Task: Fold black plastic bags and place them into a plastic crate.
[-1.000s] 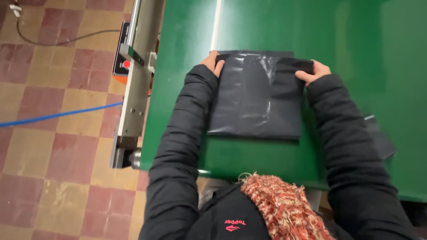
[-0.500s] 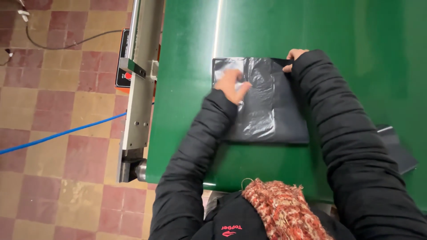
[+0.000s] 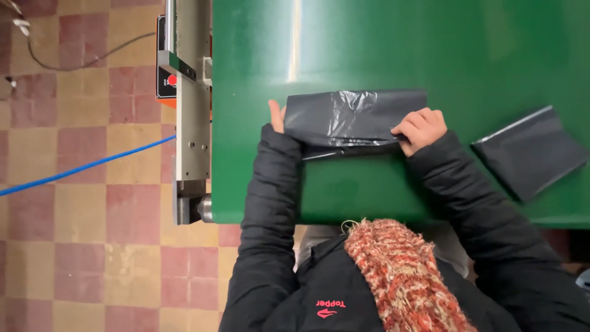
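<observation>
Bright, even overhead light; a white glare streak runs down the glossy green counter (image 3: 381,55); sharp focus, faint shadows.

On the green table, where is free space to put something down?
The green table is bare beyond the folded black bag, and between it and the near edge. It is tighter on the right, between the right hand and the second black bag.

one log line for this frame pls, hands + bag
left hand: on left end of folded black plastic bag | right hand: gripping its right end | bag: on green table | second dark bag: lying apart at right
</observation>
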